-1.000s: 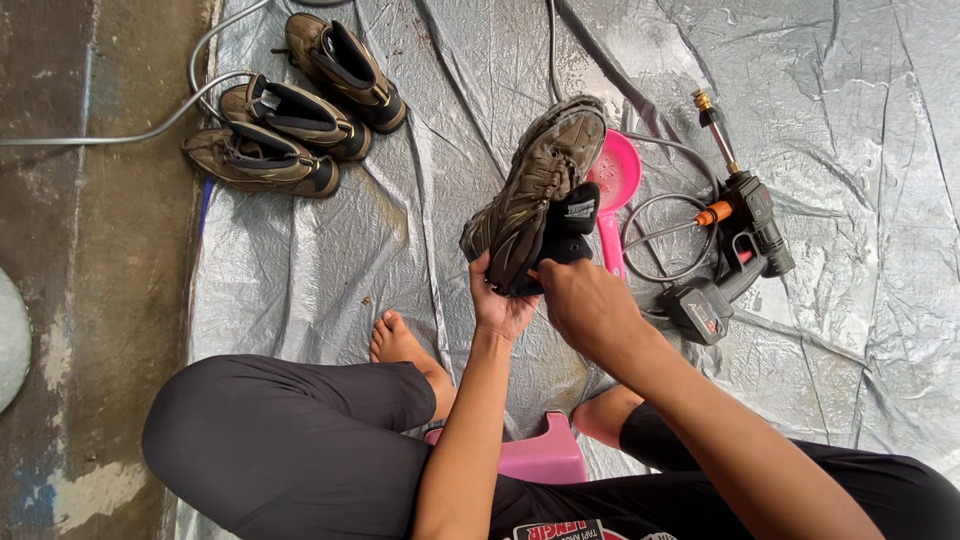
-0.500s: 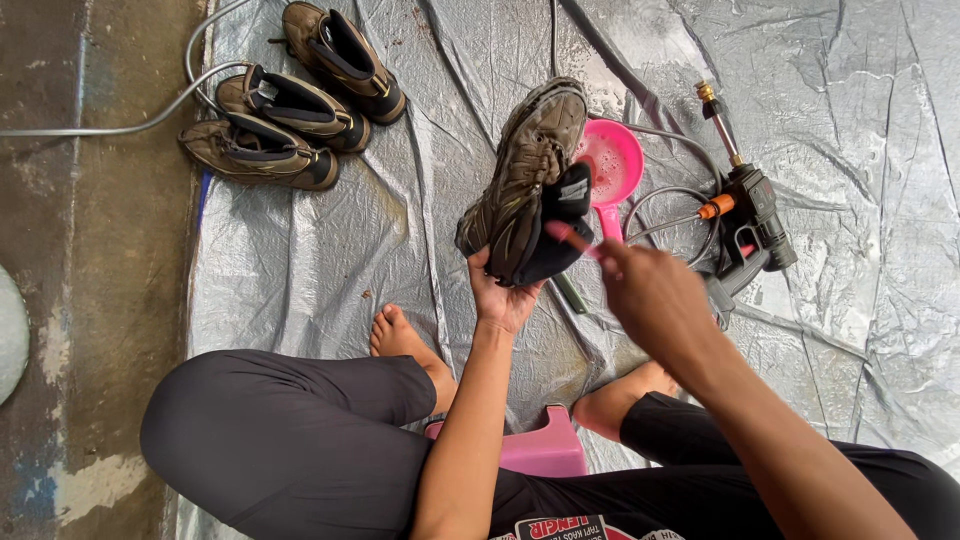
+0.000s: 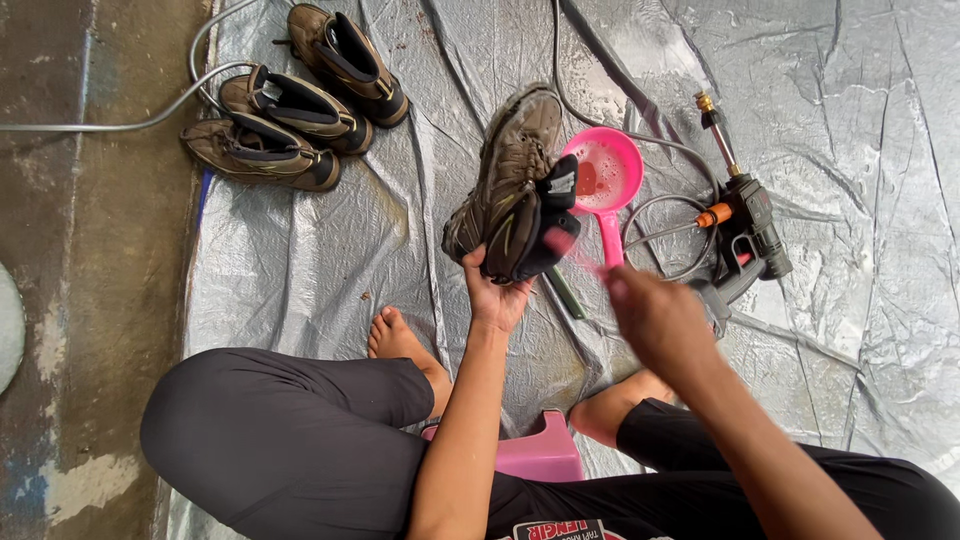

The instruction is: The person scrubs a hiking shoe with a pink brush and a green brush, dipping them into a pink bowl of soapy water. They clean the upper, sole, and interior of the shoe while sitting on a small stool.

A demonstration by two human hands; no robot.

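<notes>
Brown hiking shoe [image 3: 510, 180] is being held up over the wet grey tarp [image 3: 300, 260]; the left hand [image 3: 492, 295] is gripping its heel. It is looking stiff, muddy and probably slippery, so the heel is giving the firmest hold. The right hand [image 3: 655, 320] is blurred beside the pink scoop [image 3: 605, 180]; I cannot tell its grip.

A muddy brown hiking shoe [image 3: 505, 180] with a black tongue sits above a silver-grey tarpaulin [image 3: 300, 260]. Beside it lie a bright pink scoop [image 3: 607, 180] and a black pressure-washer gun [image 3: 745, 235] with orange trim.
</notes>
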